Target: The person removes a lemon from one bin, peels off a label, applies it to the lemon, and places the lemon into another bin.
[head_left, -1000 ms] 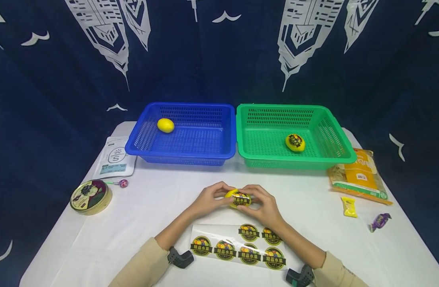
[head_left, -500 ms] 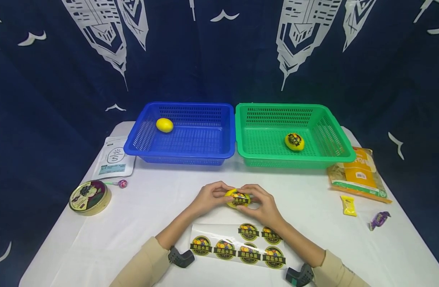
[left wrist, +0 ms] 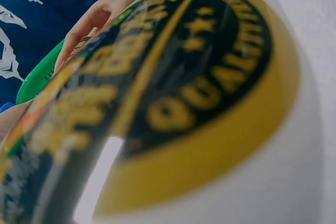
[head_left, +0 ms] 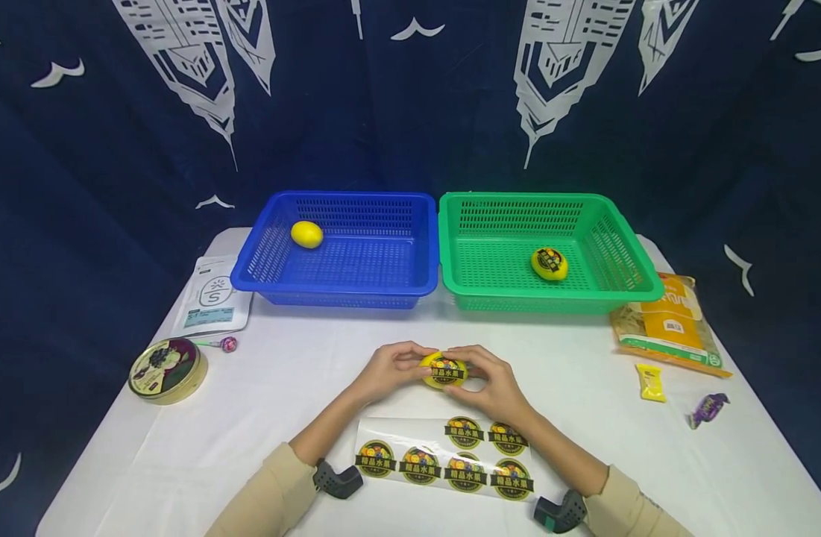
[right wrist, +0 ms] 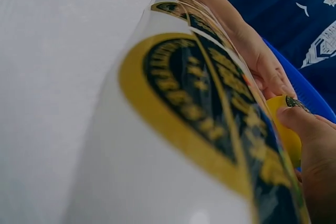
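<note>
While both hands pinch lemon, sticker sheet just below.

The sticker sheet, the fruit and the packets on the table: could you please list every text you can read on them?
"精晶水果": on each round sticker of the sticker sheet.
"QUAL…": part of a word on a sticker seen close in the left wrist view; the rest is blurred.
Lemon label, white pouch, round tin, orange packet: print too small to read.
</note>
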`<state>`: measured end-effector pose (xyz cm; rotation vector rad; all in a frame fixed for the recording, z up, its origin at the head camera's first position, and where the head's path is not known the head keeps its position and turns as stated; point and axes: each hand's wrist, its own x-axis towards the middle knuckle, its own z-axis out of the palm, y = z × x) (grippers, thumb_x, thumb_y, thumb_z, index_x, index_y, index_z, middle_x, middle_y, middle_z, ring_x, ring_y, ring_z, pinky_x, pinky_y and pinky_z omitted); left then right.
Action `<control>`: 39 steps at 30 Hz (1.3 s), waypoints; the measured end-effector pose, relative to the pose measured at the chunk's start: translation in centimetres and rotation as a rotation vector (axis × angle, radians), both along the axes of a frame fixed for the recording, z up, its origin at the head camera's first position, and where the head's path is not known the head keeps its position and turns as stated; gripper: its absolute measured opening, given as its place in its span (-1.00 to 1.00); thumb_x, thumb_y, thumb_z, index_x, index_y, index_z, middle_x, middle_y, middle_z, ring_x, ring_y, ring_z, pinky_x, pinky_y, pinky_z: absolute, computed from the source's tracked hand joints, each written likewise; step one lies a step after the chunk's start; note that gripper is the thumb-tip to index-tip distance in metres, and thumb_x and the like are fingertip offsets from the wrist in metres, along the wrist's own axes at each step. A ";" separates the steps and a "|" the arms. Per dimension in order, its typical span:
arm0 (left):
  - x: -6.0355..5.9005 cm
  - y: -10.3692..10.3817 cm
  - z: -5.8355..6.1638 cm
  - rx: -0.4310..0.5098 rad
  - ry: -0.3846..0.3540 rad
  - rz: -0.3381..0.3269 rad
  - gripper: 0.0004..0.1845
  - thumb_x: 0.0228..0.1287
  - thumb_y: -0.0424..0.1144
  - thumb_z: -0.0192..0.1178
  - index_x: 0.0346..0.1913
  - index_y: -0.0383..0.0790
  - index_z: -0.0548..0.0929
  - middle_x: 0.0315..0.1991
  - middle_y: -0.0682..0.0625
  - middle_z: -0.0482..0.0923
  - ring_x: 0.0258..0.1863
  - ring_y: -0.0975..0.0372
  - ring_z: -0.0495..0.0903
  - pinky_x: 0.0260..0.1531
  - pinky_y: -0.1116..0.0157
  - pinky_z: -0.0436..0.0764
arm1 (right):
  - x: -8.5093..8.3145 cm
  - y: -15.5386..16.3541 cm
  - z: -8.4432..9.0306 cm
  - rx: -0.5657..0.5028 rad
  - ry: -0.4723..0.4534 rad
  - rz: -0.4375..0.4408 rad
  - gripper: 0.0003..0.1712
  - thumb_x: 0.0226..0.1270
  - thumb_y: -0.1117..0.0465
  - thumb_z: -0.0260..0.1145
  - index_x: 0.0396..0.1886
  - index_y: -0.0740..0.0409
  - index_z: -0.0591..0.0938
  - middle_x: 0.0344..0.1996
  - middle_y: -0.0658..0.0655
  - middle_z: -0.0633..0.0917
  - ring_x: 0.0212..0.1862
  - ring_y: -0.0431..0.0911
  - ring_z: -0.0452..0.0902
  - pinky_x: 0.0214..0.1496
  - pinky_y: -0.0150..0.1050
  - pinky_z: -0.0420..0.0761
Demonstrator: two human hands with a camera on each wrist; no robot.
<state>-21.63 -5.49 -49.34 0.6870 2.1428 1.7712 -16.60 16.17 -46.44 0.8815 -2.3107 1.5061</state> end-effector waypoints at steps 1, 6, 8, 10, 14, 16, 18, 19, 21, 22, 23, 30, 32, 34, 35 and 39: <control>0.0 0.0 -0.1 0.001 -0.001 0.001 -0.62 0.09 -0.18 0.33 -0.01 -0.17 0.61 -0.05 -0.04 0.61 -0.13 0.25 0.63 -0.04 0.35 0.56 | 0.0 0.0 0.0 0.002 -0.001 0.001 -0.45 -0.13 0.44 0.50 -0.03 0.34 0.57 -0.05 0.23 0.58 0.00 -0.01 0.51 -0.14 -0.22 0.65; 0.0 -0.2 -0.4 -0.001 0.013 -0.001 -0.59 0.10 -0.14 0.32 0.04 -0.13 0.60 -0.06 -0.01 0.62 -0.13 0.26 0.62 0.03 0.33 0.52 | -0.1 0.3 -0.2 -0.005 -0.022 0.022 -0.39 -0.13 0.45 0.50 0.02 0.36 0.53 -0.04 0.24 0.58 0.00 0.01 0.53 -0.11 -0.25 0.63; 0.0 -0.3 -0.4 -0.009 0.025 -0.007 -0.59 0.11 -0.13 0.31 0.05 -0.13 0.59 -0.04 0.01 0.61 -0.12 0.26 0.62 0.04 0.33 0.51 | -0.2 0.4 -0.3 -0.011 -0.042 0.032 -0.37 -0.13 0.45 0.50 0.05 0.38 0.51 -0.03 0.25 0.58 0.00 0.03 0.54 -0.11 -0.24 0.63; 0.0 -0.5 -0.2 -0.004 0.027 -0.013 -0.58 0.14 -0.15 0.28 0.09 -0.13 0.57 0.00 0.00 0.59 -0.09 0.25 0.61 0.04 0.33 0.51 | -0.3 0.6 -0.4 -0.010 -0.064 0.035 -0.35 -0.12 0.45 0.49 0.07 0.38 0.50 0.00 0.26 0.58 0.00 0.05 0.54 -0.09 -0.25 0.62; 0.4 -0.5 0.6 0.074 0.050 -0.043 -0.51 0.19 -0.29 0.24 0.19 -0.24 0.45 0.05 -0.20 0.53 -0.04 0.10 0.58 -0.03 0.28 0.57 | -0.4 0.6 -0.6 -0.003 -0.080 0.041 -0.33 -0.11 0.45 0.48 0.10 0.40 0.48 0.03 0.29 0.56 -0.01 0.11 0.54 -0.09 -0.25 0.62; 0.9 -0.4 1.4 0.115 0.089 -0.060 -0.47 0.16 -0.36 0.26 0.21 -0.30 0.40 0.06 -0.31 0.49 -0.02 0.01 0.56 -0.07 0.24 0.59 | -0.4 0.5 -0.6 -0.007 -0.075 0.047 -0.33 -0.10 0.45 0.48 0.10 0.43 0.47 0.02 0.31 0.55 -0.03 0.13 0.54 -0.09 -0.24 0.62; 1.4 -0.2 2.2 0.113 0.155 -0.063 -0.44 0.09 -0.39 0.31 0.19 -0.34 0.41 0.05 -0.34 0.48 -0.03 -0.01 0.56 -0.10 0.24 0.60 | -0.4 0.3 -0.6 -0.012 -0.068 0.052 -0.33 -0.10 0.45 0.48 0.09 0.44 0.46 0.02 0.32 0.55 -0.05 0.15 0.55 -0.09 -0.23 0.62; 1.7 -0.1 2.6 0.108 0.191 -0.068 -0.43 0.06 -0.40 0.34 0.16 -0.36 0.42 0.04 -0.33 0.49 -0.04 0.00 0.57 -0.10 0.25 0.60 | -0.4 0.2 -0.7 -0.013 -0.063 0.053 -0.33 -0.10 0.45 0.48 0.09 0.44 0.46 0.01 0.33 0.55 -0.06 0.15 0.55 -0.09 -0.23 0.62; 1.9 0.1 2.8 0.085 0.288 -0.067 -0.43 -0.01 -0.41 0.38 0.12 -0.40 0.45 0.03 -0.29 0.50 -0.07 0.04 0.59 -0.12 0.26 0.61 | -0.3 0.0 -0.7 -0.015 -0.056 0.050 -0.34 -0.10 0.44 0.48 0.09 0.45 0.46 0.01 0.33 0.55 -0.09 0.14 0.57 -0.10 -0.23 0.63; 1.9 0.2 2.6 0.068 0.334 -0.060 -0.43 -0.04 -0.39 0.40 0.10 -0.39 0.47 0.03 -0.26 0.51 -0.07 0.07 0.60 -0.12 0.28 0.61 | -0.2 0.0 -0.7 -0.015 -0.052 0.047 -0.34 -0.10 0.44 0.48 0.08 0.45 0.46 0.01 0.33 0.55 -0.11 0.13 0.58 -0.11 -0.23 0.63; 1.9 0.3 2.3 0.039 0.389 -0.047 -0.44 -0.06 -0.37 0.42 0.08 -0.37 0.50 0.02 -0.21 0.53 -0.08 0.12 0.60 -0.11 0.30 0.61 | -0.2 -0.1 -0.7 -0.011 -0.050 0.043 -0.33 -0.10 0.44 0.48 0.09 0.44 0.47 0.01 0.33 0.55 -0.13 0.12 0.60 -0.11 -0.23 0.63; 0.5 0.4 0.0 -0.113 0.631 0.012 -0.47 -0.05 -0.07 0.43 0.05 -0.08 0.59 -0.05 0.07 0.58 -0.04 0.29 0.53 0.05 0.35 0.49 | 0.0 -0.2 -0.6 0.006 -0.039 0.020 -0.32 -0.13 0.44 0.50 0.07 0.47 0.47 0.01 0.34 0.55 -0.16 0.11 0.61 -0.13 -0.27 0.63; 0.3 0.3 -0.1 -0.106 0.649 0.011 -0.48 -0.03 -0.03 0.41 0.05 -0.06 0.60 -0.05 0.08 0.59 -0.05 0.29 0.54 0.04 0.36 0.50 | 0.0 -0.2 -0.4 0.015 -0.044 0.019 -0.32 -0.12 0.43 0.49 0.08 0.47 0.46 0.01 0.35 0.54 -0.16 0.10 0.61 -0.12 -0.27 0.63; 0.2 0.3 -0.2 -0.097 0.657 0.007 -0.49 -0.02 -0.02 0.40 0.05 -0.05 0.60 -0.06 0.09 0.59 -0.05 0.30 0.54 0.02 0.37 0.51 | 0.0 -0.1 -0.3 0.032 -0.058 0.015 -0.31 -0.10 0.42 0.49 0.10 0.46 0.45 0.01 0.35 0.54 -0.16 0.09 0.62 -0.11 -0.26 0.63; 0.2 0.4 -0.2 -0.095 0.662 0.006 -0.50 -0.01 -0.02 0.39 0.04 -0.05 0.60 -0.06 0.08 0.59 -0.05 0.30 0.54 0.01 0.38 0.51 | 0.0 0.0 -0.2 0.040 -0.075 0.010 -0.31 -0.09 0.41 0.49 0.11 0.45 0.45 0.02 0.34 0.54 -0.17 0.07 0.62 -0.09 -0.25 0.62; 0.1 0.4 -0.3 -0.090 0.671 0.002 -0.52 0.01 -0.04 0.39 0.04 -0.07 0.60 -0.07 0.08 0.59 -0.06 0.30 0.54 0.00 0.40 0.51 | 0.2 0.1 0.3 0.038 -0.222 0.002 -0.35 0.05 0.34 0.42 0.17 0.37 0.44 0.05 0.33 0.54 -0.14 0.06 0.62 -0.04 -0.26 0.60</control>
